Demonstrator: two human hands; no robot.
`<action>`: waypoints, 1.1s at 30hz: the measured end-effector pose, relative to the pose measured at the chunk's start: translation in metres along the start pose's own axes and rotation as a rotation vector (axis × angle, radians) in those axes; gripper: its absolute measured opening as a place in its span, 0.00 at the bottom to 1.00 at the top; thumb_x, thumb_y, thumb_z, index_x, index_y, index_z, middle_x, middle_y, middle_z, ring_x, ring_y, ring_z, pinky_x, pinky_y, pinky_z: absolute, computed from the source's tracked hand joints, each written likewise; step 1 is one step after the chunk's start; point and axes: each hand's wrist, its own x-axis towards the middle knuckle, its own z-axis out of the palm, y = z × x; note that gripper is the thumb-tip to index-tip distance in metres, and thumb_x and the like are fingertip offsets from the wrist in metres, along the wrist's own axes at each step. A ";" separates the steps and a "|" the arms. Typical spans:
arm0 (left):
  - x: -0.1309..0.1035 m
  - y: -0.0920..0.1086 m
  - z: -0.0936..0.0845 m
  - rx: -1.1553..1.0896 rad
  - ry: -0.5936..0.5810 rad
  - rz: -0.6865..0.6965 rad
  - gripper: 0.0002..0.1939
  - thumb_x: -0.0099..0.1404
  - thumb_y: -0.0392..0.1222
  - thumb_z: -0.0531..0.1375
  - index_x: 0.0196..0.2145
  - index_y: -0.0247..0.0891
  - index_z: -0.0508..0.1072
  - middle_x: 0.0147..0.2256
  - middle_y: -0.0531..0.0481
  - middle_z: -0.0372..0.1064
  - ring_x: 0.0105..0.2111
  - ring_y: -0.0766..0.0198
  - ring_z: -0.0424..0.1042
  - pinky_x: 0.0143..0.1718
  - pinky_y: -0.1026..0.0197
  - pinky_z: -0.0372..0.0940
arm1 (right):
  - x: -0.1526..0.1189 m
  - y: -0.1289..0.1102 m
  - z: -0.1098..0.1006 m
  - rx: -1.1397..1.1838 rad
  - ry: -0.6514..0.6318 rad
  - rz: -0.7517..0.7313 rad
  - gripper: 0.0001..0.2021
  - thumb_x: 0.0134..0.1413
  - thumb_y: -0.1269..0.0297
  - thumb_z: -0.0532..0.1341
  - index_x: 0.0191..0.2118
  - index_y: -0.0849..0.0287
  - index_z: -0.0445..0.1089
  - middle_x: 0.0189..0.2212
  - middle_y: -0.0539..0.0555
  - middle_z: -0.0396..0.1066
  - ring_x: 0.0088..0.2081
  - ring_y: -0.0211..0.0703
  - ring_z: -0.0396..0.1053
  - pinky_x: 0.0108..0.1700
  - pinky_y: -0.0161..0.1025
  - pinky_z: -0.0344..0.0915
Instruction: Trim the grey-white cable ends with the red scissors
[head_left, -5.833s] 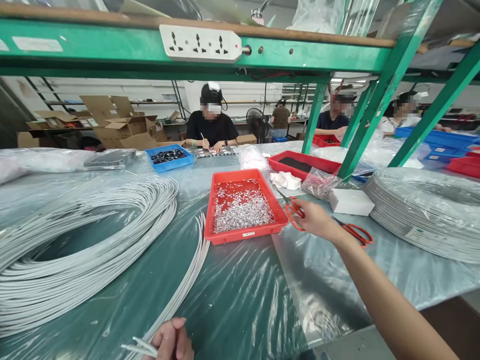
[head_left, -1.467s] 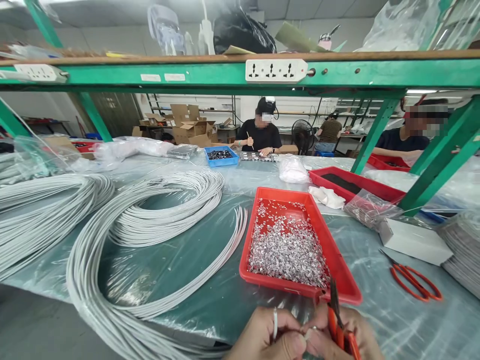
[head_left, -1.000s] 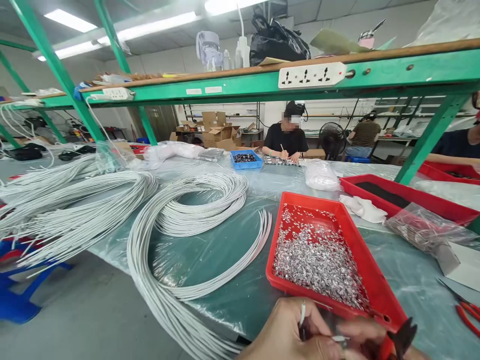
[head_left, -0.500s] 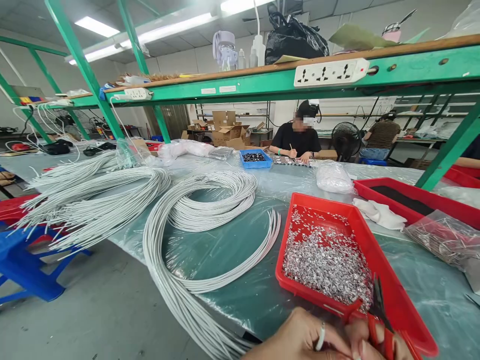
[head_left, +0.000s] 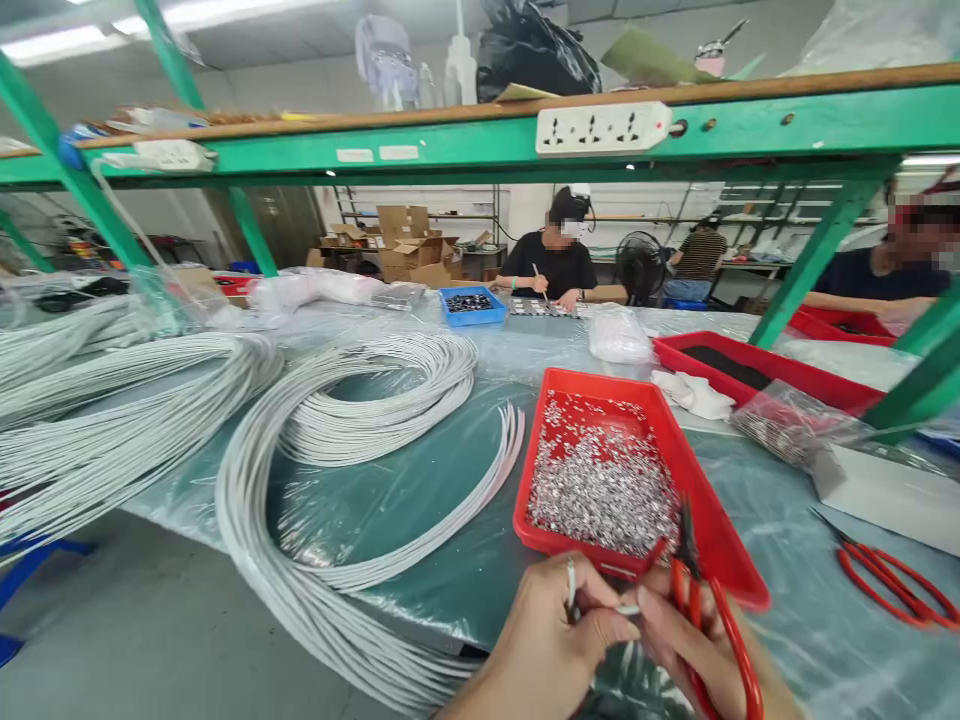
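In the head view, my left hand [head_left: 551, 625], a ring on one finger, pinches the end of a white cable [head_left: 628, 609] between thumb and fingers. My right hand [head_left: 694, 640] meets it at the fingertips and seems to pinch the same cable end. Red-handled pliers [head_left: 688, 570] with dark jaws rest in my right hand, pointing up over the near rim of a red tray [head_left: 712, 520]. The tray holds a heap of small shiny metal pieces [head_left: 600, 485]. To the left curves a big bundle of white cables [head_left: 255, 500].
Red-handled scissors [head_left: 892, 580] lie on the right beside a white box [head_left: 892, 495]. Further back are a white cloth [head_left: 694, 395], a blue tray [head_left: 472, 318] and a long red tray [head_left: 795, 388]. Green posts hold a shelf [head_left: 450, 150]. Co-workers sit beyond the table.
The view has turned right, so the bench appears shifted left and the scissors and another co-worker show. My hands sit higher in view; the white cable end between them is now visible.
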 end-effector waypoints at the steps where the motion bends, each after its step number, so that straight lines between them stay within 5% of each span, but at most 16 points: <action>1: -0.001 0.002 0.000 0.006 0.004 0.028 0.13 0.53 0.43 0.63 0.22 0.32 0.64 0.18 0.55 0.58 0.18 0.74 0.57 0.20 0.70 0.51 | 0.000 0.000 0.002 0.141 -0.090 0.042 0.21 0.43 0.52 0.66 0.20 0.62 0.58 0.14 0.44 0.52 0.18 0.27 0.50 0.23 0.26 0.50; 5: -0.004 0.009 -0.002 -0.190 -0.152 -0.002 0.18 0.54 0.51 0.61 0.23 0.32 0.64 0.19 0.55 0.59 0.15 0.74 0.58 0.17 0.71 0.54 | 0.005 0.003 0.001 0.473 -0.422 0.109 0.19 0.52 0.55 0.60 0.20 0.62 0.57 0.09 0.40 0.44 0.13 0.25 0.43 0.23 0.28 0.51; 9: -0.008 0.013 -0.004 -0.318 -0.331 -0.134 0.22 0.56 0.56 0.59 0.26 0.30 0.67 0.18 0.53 0.62 0.12 0.75 0.60 0.12 0.73 0.44 | 0.003 0.001 -0.002 0.246 -0.262 -0.013 0.18 0.48 0.54 0.64 0.23 0.64 0.60 0.16 0.46 0.58 0.18 0.27 0.52 0.22 0.27 0.46; 13: -0.012 0.010 -0.004 -0.427 -0.410 -0.206 0.20 0.59 0.55 0.57 0.27 0.31 0.67 0.14 0.56 0.58 0.09 0.77 0.58 0.10 0.75 0.37 | -0.002 -0.005 -0.002 0.125 -0.257 -0.061 0.21 0.48 0.50 0.62 0.21 0.63 0.57 0.14 0.45 0.54 0.18 0.27 0.49 0.21 0.28 0.43; 19: -0.012 0.007 -0.001 -0.416 -0.344 -0.186 0.21 0.57 0.57 0.58 0.27 0.32 0.66 0.16 0.56 0.60 0.08 0.77 0.57 0.08 0.75 0.41 | -0.003 -0.008 -0.004 0.022 -0.219 -0.193 0.16 0.53 0.54 0.60 0.28 0.65 0.66 0.16 0.46 0.57 0.20 0.27 0.54 0.23 0.25 0.50; 25: -0.013 0.008 0.004 -0.097 -0.112 -0.044 0.23 0.56 0.58 0.58 0.23 0.33 0.60 0.15 0.59 0.52 0.12 0.77 0.54 0.15 0.73 0.48 | -0.003 0.004 -0.008 0.034 -0.167 -0.248 0.08 0.43 0.67 0.67 0.30 0.63 0.69 0.20 0.48 0.66 0.23 0.32 0.64 0.27 0.28 0.61; 33: -0.013 0.012 0.005 0.244 0.066 0.157 0.15 0.59 0.44 0.58 0.20 0.32 0.67 0.18 0.56 0.54 0.17 0.75 0.54 0.19 0.71 0.50 | -0.003 -0.004 -0.008 0.005 -0.102 -0.221 0.07 0.39 0.70 0.69 0.24 0.65 0.69 0.15 0.46 0.60 0.19 0.26 0.52 0.22 0.23 0.52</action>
